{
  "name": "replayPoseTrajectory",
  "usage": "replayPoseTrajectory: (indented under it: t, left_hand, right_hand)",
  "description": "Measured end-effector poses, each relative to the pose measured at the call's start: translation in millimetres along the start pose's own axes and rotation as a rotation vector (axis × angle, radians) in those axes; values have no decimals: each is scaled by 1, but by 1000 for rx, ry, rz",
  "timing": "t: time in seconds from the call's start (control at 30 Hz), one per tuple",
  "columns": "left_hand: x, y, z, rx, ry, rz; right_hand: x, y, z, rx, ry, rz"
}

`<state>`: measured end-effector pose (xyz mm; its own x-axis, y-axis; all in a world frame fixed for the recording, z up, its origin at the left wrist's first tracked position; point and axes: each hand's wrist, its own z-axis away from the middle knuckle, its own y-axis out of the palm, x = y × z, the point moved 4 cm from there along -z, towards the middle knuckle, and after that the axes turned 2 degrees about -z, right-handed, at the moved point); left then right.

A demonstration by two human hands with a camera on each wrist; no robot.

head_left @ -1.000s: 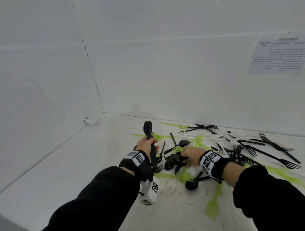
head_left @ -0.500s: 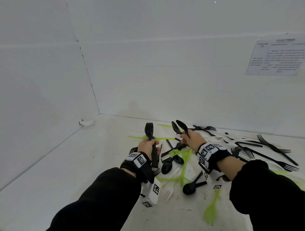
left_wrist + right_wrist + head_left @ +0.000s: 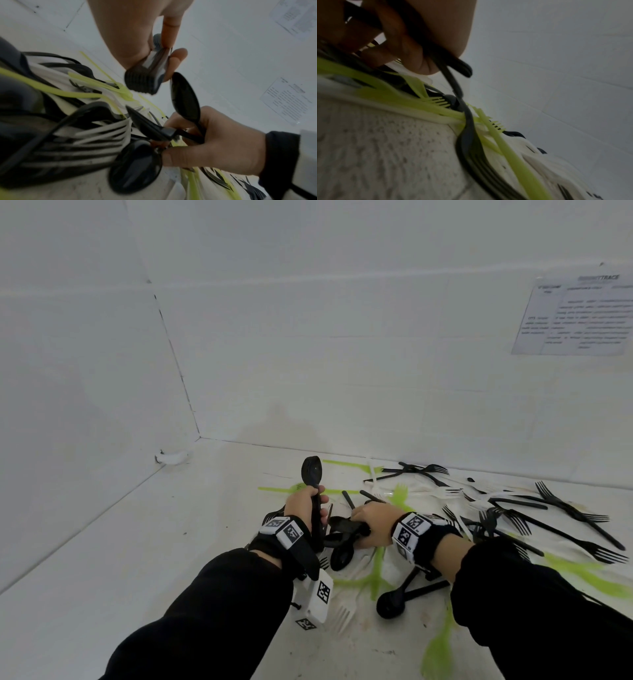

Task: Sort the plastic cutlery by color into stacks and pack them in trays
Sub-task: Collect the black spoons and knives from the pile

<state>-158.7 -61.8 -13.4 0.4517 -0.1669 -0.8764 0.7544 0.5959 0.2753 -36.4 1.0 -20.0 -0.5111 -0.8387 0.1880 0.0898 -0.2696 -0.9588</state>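
Observation:
My left hand (image 3: 308,501) holds a stack of black spoons (image 3: 311,472) upright by the handles, above the white table. The left wrist view shows that left hand (image 3: 164,56) gripping the stacked handle ends (image 3: 145,79). Just to the right, my right hand (image 3: 371,517) is low over the cutlery pile, its fingers curled round a few black spoons (image 3: 344,530). One spoon bowl (image 3: 186,98) points up toward the stack. In the right wrist view my right hand (image 3: 406,51) grips black handles (image 3: 458,65) above green forks (image 3: 496,129).
Loose black forks (image 3: 565,518), white forks (image 3: 442,491) and green forks (image 3: 438,652) lie mixed across the table on the right. A black spoon (image 3: 390,606) and a white fork (image 3: 342,616) lie near my wrists. White walls meet at the far left corner (image 3: 198,436).
My right hand, raised with black spoons beside the left hand's stack half a second ago, has dropped back to the pile, still gripping black spoons. The left hand has hardly moved.

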Motion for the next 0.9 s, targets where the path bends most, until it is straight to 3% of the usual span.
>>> replayPoseTrajectory:
  t: [0.23, 0.37, 0.57, 0.77, 0.83, 0.9]
  left_hand:
    - [-3, -3, -7, -12, 25, -20]
    - [-6, -4, -9, 3, 37, 67]
    - [-12, -6, -11, 10, 25, 101]
    - [-3, -3, -12, -16, 15, 73]
    - [-1, -2, -11, -12, 14, 65]
    - [-1, 1, -10, 0, 7, 65]
  right_hand:
    - [-2, 8, -13, 36, 44, -59]
    - [-14, -3, -15, -132, 60, -183]
    - [-44, -38, -3, -546, 311, -651]
    - [-45, -44, -3, -692, 307, -1279]
    - [-46, -46, -1, -752, 343, -1398]
    - [-48, -43, 0, -722, 393, -1449]
